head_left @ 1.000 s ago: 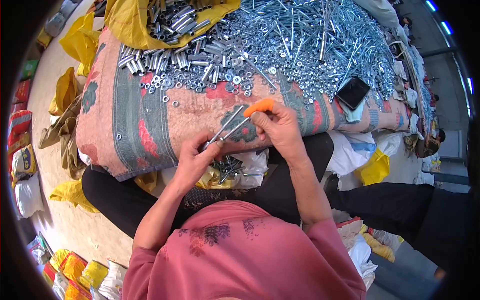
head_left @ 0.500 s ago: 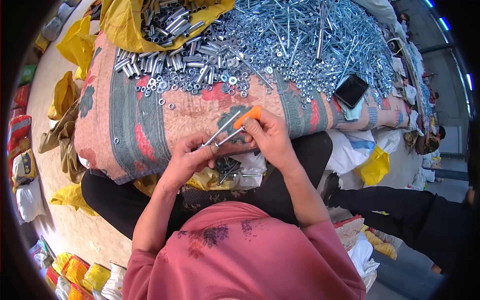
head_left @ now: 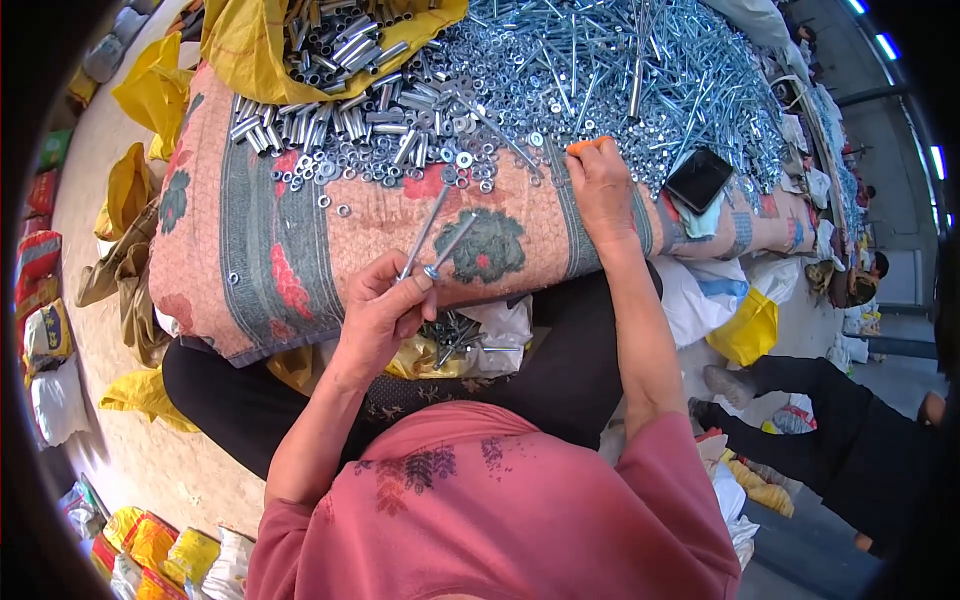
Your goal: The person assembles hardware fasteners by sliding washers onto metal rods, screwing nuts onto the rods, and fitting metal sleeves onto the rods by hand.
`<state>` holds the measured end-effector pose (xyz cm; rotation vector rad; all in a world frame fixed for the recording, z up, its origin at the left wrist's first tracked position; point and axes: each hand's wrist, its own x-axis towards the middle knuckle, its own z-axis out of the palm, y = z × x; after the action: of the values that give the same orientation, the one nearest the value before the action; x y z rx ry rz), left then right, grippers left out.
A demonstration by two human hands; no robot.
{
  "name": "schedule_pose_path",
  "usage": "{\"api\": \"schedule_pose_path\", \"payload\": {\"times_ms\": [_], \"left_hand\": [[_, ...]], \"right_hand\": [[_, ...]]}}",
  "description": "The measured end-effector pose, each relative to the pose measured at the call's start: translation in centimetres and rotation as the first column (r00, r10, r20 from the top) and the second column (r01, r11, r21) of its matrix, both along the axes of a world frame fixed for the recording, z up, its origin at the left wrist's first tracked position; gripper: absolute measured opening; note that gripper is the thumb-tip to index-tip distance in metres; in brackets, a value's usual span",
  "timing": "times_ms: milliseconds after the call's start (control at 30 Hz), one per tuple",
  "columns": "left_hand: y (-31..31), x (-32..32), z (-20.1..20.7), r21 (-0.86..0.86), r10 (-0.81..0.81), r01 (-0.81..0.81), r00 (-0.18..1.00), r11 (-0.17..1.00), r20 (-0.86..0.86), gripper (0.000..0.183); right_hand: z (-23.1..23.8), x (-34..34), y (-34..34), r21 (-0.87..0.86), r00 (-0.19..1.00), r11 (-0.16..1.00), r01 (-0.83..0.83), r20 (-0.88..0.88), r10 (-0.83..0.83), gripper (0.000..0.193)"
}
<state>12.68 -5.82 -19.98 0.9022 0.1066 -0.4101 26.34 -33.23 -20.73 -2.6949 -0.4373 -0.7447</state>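
The left hand (head_left: 385,305) pinches two thin silver metal rods (head_left: 424,231) between thumb and fingers, just above the near edge of the table (head_left: 370,225), which is covered in a pink and grey-green floral cloth; the rods slant up and away toward the far edge, their upper ends apart, and a small bluish metal ring (head_left: 431,271) sits low on the right-hand one, by the thumb; the right hand (head_left: 603,195), wearing a bright orange finger cover (head_left: 588,146), reaches well in from the near edge to the border of a spread of small silver nuts and washers (head_left: 590,115); its fingertips are hidden, so whether they pinch anything cannot be told; a broad strip of cloth shows between the near edge and the loose metal, giving both hands room, with a lone silver washer (head_left: 232,279) near the left edge; silver metal tubes (head_left: 365,45) fill a yellow woven sack (head_left: 245,55) at the far left corner; long silver bolts (head_left: 700,90) heap toward the far edge; right of the right hand, a black rectangular phone (head_left: 698,180) lies on a pale blue cloth (head_left: 700,220) close to the near edge.
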Motion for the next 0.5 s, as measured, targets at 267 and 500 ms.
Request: {"api": "schedule_pose_path", "payload": {"times_ms": [267,500], "left_hand": [[-0.6,-0.2,0.2,0.126,0.036,-0.025,0.995,0.992,-0.090,0.009],[-0.6,-0.8,0.1,0.191,-0.039,0.054,0.996,0.980,-0.077,0.012]], "right_hand": [[4.1,-5.5,4.8,0.625,0.897,0.778,0.070,-0.380,0.225,0.011],[2.4,-9.5,8.0,0.951,0.669,0.265,0.157,-0.300,0.681,0.016]]}}
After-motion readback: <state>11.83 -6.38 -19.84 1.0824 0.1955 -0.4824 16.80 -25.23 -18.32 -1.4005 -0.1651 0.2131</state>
